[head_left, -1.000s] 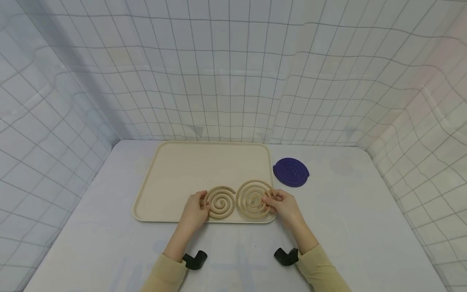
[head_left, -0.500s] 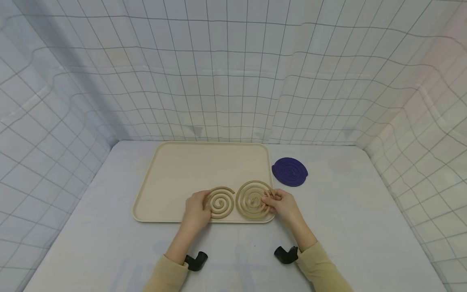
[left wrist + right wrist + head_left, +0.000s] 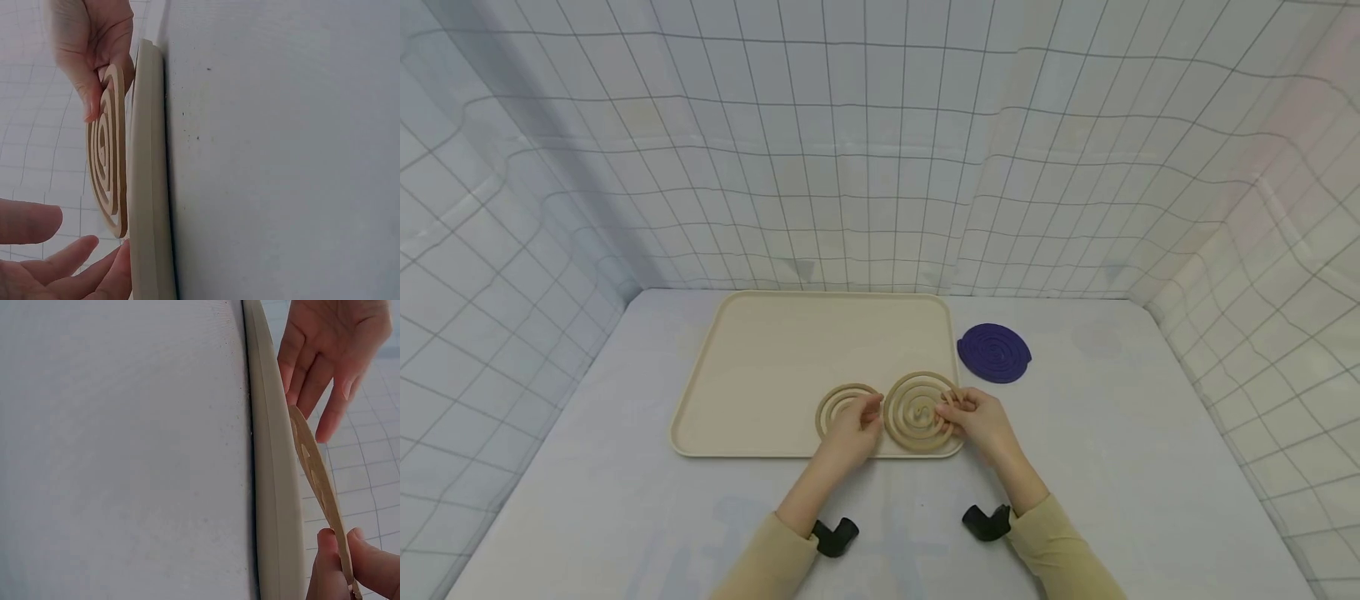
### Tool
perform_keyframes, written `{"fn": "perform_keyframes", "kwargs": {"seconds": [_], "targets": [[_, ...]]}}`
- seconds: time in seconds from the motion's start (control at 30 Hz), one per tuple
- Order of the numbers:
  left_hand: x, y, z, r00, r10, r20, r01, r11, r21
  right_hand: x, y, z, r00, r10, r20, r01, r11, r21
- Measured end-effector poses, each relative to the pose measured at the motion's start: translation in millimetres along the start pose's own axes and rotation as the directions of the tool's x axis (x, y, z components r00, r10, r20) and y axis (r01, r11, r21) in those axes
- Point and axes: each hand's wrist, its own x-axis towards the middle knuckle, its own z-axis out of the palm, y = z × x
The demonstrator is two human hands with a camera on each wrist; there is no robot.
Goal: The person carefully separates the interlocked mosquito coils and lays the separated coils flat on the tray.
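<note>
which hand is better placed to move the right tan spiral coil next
Likely the right hand: it pinches one side of the right tan spiral coil. The left hand is open by the opposite side, pinching nothing.

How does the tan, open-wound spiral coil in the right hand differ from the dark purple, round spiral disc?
The tan spiral coil shows open gaps between turns; the purple spiral disc looks closely wound. The right hand pinches the coil, tilted up, over the cream tray; the disc lies on the white table, untouched by either hand. Both are round spirals.
</note>
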Motion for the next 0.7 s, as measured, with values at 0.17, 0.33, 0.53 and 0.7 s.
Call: {"fn": "perform_keyframes", "kwargs": {"seconds": [0.17, 0.33, 0.53, 0.7], "targets": [[3.1, 0.7, 4.1, 1.000, -0.015, 0.005, 0.015, 0.998, -0.058, 0.4, 1.5, 0.6, 1.000, -0.007, -0.016, 0.007, 1.000, -0.030], [3.9, -0.3, 5.5, 0.999, -0.036, 0.003, 0.037, 0.998, -0.060, 2.6, 3.7, 1.7, 0.994, -0.082, -0.072, 0.062, 0.969, -0.241], [3.3, -0.2, 7.2, 0.999, -0.040, -0.002, 0.040, 0.998, -0.050, 0.3, 2.5, 5.0, 0.965, -0.247, -0.088, 0.161, 0.823, -0.544], [1.3, 1.0, 10.8, 1.000, -0.023, 0.009, 0.023, 0.998, -0.062, -2.5, 0.9, 7.7, 0.955, -0.289, -0.062, 0.187, 0.754, -0.630]]}}
